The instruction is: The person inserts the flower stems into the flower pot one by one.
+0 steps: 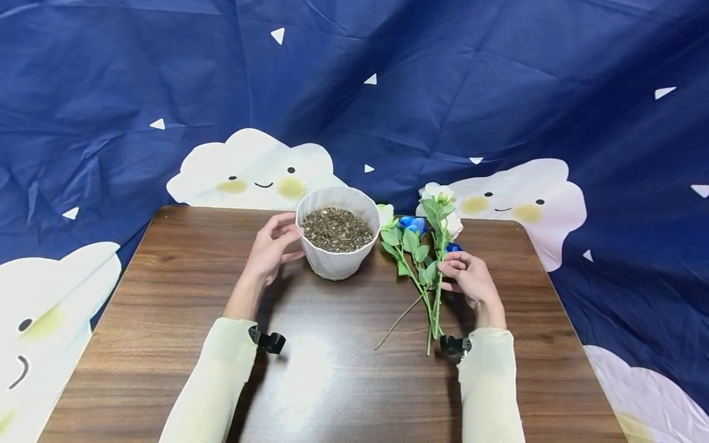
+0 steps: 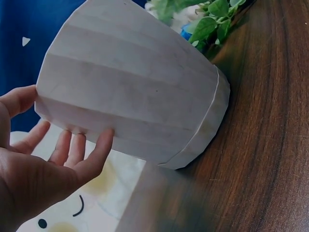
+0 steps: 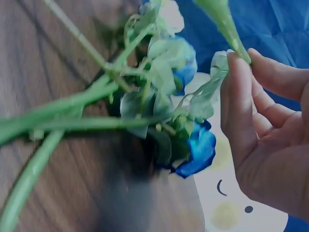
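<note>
A white faceted flowerpot (image 1: 338,263) filled with dark, chip-flecked soil (image 1: 336,229) stands upright on the table. My left hand (image 1: 271,249) is at its left side, and in the left wrist view several fingertips (image 2: 104,147) rest against its outer wall. To the right of the pot, my right hand (image 1: 473,280) pinches the green stem (image 1: 441,277) of a white rose (image 1: 437,192) between thumb and fingers. In the right wrist view that stem (image 3: 227,31) is raised above the others. Beneath it lie blue roses (image 3: 195,152) with leafy, crossing stems.
A greenish-white rose (image 1: 386,215) lies close to the pot's right side. Brown wood-grain makes up the tabletop (image 1: 343,394). Behind the table hangs a blue cloth (image 1: 354,92) with smiling clouds. Black wrist devices (image 1: 268,340) sit on both sleeves.
</note>
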Motion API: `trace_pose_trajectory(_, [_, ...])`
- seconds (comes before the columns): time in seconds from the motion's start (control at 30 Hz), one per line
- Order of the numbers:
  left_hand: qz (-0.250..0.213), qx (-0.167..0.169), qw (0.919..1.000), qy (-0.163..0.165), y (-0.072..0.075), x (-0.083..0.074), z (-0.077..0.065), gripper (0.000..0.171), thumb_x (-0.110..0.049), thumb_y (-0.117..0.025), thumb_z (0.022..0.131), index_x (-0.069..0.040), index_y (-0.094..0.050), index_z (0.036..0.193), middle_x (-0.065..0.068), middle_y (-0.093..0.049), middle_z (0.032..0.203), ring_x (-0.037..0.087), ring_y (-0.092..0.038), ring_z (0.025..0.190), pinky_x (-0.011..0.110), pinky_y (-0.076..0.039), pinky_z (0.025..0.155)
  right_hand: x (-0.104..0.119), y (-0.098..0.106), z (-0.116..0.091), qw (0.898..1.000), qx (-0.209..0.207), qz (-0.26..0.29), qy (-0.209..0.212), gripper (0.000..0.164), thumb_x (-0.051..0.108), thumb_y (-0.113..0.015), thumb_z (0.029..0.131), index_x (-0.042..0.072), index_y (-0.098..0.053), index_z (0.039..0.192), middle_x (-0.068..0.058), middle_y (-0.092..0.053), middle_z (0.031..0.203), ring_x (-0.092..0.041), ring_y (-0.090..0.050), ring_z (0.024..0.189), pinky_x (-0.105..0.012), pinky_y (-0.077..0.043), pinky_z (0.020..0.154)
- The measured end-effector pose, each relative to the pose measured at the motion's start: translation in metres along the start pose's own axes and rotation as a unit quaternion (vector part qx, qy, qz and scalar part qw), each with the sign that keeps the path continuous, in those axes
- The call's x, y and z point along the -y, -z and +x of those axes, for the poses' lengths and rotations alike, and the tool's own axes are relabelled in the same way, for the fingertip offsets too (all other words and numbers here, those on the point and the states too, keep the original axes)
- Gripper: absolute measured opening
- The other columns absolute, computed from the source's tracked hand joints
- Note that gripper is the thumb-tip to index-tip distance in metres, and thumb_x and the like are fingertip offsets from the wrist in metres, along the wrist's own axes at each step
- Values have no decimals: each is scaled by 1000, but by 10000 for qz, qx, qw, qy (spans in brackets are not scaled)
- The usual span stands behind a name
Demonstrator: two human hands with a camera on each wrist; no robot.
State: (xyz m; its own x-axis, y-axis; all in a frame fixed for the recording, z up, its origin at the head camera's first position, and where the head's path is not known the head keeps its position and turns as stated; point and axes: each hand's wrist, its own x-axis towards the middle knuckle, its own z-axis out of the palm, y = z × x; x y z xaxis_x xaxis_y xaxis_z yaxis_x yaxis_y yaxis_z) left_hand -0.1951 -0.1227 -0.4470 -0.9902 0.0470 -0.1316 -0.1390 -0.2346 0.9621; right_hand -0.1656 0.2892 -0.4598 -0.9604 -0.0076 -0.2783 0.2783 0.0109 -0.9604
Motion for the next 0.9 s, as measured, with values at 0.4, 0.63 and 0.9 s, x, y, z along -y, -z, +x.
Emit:
trace_pose_trajectory(0.4, [-32, -1, 10000, 11, 0, 1, 1, 49, -9, -67, 96, -8, -50, 142, 8, -52, 116, 18, -60, 100, 50, -60, 88, 1, -30, 4, 9910, 252, 1242, 431, 11, -8, -53, 101, 0, -50, 109, 1, -64, 85, -9, -61, 79, -28, -63, 64])
trace_pose_trajectory(0.63, [-50, 37, 10000, 31, 0, -1, 0, 49, -8, -67, 95, -8, -50, 141, 8, -51, 116, 18, -58, 102, 51, -60, 88, 5, -46, 6, 9819, 226, 1690, 821, 13, -8, -53, 100, 3, -50, 106, -3, -61, 90, -15, -62, 85, -37, -65, 73])
trace_pose_trajectory(0.9, [-92, 45, 9999, 66, 2, 1, 2, 49, -9, -67, 95, -8, -50, 141, 8, -52, 115, 19, -58, 103, 50, -61, 87, 15, -58, 9, 9728, -102, 1947, 1253, 20, -5, -61, 97, 8, -59, 112, -2, -59, 90, -17, -66, 85, -36, -65, 70])
